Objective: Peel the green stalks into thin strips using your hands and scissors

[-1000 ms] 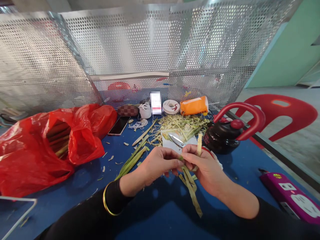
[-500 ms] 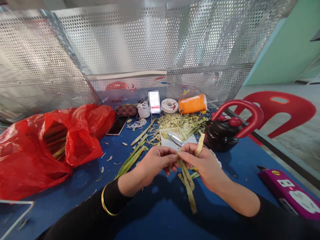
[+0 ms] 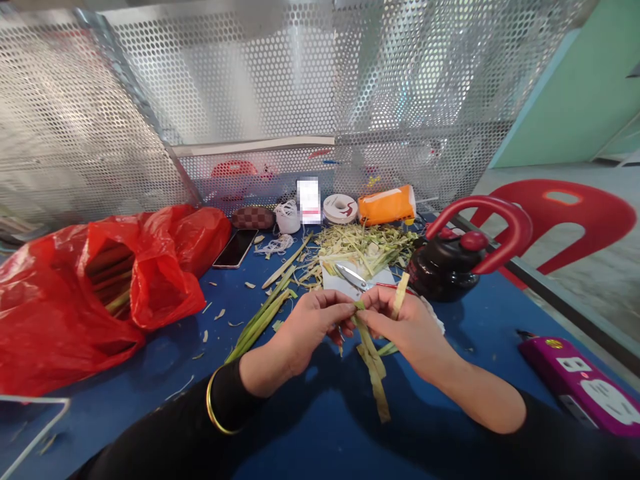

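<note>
Over the blue table point(image 3: 320, 413), my left hand point(image 3: 310, 327) and my right hand point(image 3: 405, 327) meet, both pinched on yellow-green leaf strips point(image 3: 373, 363). The strips hang down from my fingers toward me, and one end sticks up past my right thumb. Scissors point(image 3: 353, 277) lie on a white sheet just beyond my hands. A bundle of long green leaves point(image 3: 260, 319) lies on the table to the left of my left hand.
A red plastic bag point(image 3: 90, 293) with stalks inside fills the left side. A heap of leaf trimmings point(image 3: 367, 245), a black kettle with a red handle point(image 3: 460, 260), a phone point(image 3: 236, 249), tape rolls and an orange pack stand behind. A purple power strip point(image 3: 585, 390) lies right.
The hanging strips have been drawn up a little shorter and my hands shifted slightly. Everything else on the table stays put.
</note>
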Tool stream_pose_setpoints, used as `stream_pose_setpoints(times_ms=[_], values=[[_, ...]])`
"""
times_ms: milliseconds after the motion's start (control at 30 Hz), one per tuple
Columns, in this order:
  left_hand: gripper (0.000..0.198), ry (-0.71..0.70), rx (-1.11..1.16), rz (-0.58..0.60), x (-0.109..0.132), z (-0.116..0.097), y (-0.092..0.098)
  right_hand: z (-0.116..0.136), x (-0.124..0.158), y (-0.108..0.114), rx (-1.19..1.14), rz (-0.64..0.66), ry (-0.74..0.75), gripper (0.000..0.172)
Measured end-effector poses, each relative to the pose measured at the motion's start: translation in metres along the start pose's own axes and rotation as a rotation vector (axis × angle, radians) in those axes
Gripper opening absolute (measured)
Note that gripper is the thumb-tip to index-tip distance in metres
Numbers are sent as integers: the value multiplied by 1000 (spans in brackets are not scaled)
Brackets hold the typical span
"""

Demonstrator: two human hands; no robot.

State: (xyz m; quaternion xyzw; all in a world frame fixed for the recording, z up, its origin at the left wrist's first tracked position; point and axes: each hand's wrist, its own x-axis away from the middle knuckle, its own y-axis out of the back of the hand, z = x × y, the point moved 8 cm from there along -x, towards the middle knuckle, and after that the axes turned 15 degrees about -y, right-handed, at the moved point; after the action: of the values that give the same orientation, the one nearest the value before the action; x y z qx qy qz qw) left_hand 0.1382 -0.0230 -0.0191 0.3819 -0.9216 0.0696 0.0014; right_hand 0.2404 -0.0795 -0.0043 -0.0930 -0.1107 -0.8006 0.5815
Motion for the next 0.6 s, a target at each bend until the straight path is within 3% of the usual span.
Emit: stream_pose_setpoints(times_ms=[167, 467, 600], values=[[13, -6, -2, -10, -1, 2, 1, -2, 0, 1, -46, 13, 2, 18], [20, 62, 271, -29, -3, 11, 5, 4, 0, 26, -337, -99, 48, 34], [17, 54, 328, -61, -5, 12, 8, 11, -1, 37, -144, -99, 60, 38]])
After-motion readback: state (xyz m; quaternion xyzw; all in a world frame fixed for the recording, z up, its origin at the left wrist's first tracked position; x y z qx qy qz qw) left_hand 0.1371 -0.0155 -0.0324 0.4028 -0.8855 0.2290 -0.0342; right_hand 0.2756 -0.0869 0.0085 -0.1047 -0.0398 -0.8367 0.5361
